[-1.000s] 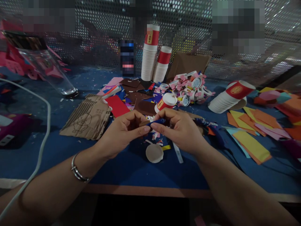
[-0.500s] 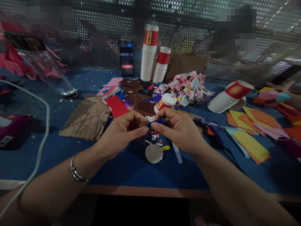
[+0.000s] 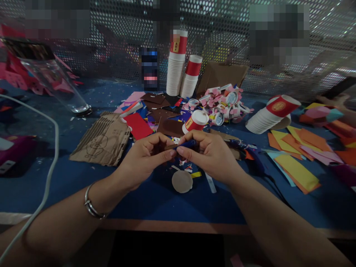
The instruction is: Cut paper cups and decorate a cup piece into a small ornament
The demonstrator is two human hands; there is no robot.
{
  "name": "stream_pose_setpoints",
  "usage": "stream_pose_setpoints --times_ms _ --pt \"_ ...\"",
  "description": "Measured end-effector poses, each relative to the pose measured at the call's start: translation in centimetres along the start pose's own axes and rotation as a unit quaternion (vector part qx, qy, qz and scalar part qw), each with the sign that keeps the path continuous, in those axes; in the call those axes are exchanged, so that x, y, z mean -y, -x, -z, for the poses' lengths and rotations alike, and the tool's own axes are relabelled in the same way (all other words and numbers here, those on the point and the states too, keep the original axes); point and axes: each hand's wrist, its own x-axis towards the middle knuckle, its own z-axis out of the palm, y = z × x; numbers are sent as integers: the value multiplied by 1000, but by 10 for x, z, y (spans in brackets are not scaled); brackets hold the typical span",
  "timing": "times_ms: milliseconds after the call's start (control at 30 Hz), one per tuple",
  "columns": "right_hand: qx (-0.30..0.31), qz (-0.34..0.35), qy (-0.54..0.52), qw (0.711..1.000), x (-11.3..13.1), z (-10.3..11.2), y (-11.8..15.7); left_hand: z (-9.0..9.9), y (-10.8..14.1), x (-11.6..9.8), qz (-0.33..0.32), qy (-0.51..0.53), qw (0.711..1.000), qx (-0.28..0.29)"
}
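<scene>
Both hands meet over the middle of the table, pinching one small piece between thumbs and fingertips. It is a dark blue piece point(image 3: 189, 144) with a brown edge on its left; its kind is partly hidden by the fingers. My left hand point(image 3: 144, 157) grips the brown end and my right hand point(image 3: 214, 154) the blue end. Just below them on the table lies a pale round disc point(image 3: 182, 181), beside a yellow scrap point(image 3: 196, 174) and a whitish strip point(image 3: 210, 183). A red and white paper cup point(image 3: 196, 121) stands upside down right behind the fingers.
Corrugated cardboard point(image 3: 101, 139) lies left, near a clear bottle point(image 3: 59, 83) and a white cable point(image 3: 55, 141). Behind stand stacked paper cups point(image 3: 175, 74) and a pile of decorated cups point(image 3: 222, 102). A blue glue gun point(image 3: 254, 155) and coloured paper point(image 3: 297, 172) are right. Another person's hand point(image 3: 338, 104) shows far right.
The blue piece has tilted slightly between my fingertips, and my right fingers have shifted a little to the left. The things on the table have stayed where they were.
</scene>
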Motion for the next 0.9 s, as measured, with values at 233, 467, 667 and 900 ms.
stream_pose_setpoints --times_ms 233,467,667,900 --pt "-8 0 -9 1000 4 -2 0 -6 3 0 2 18 1000 -4" --pt "-14 5 -18 1000 3 -5 0 -8 6 3 10 49 999 2" --pt "-5 -3 -38 999 2 -5 1 -11 6 4 12 62 998 -3" --pt "-5 -3 -32 999 1 -5 0 -13 7 4 18 57 998 -12"
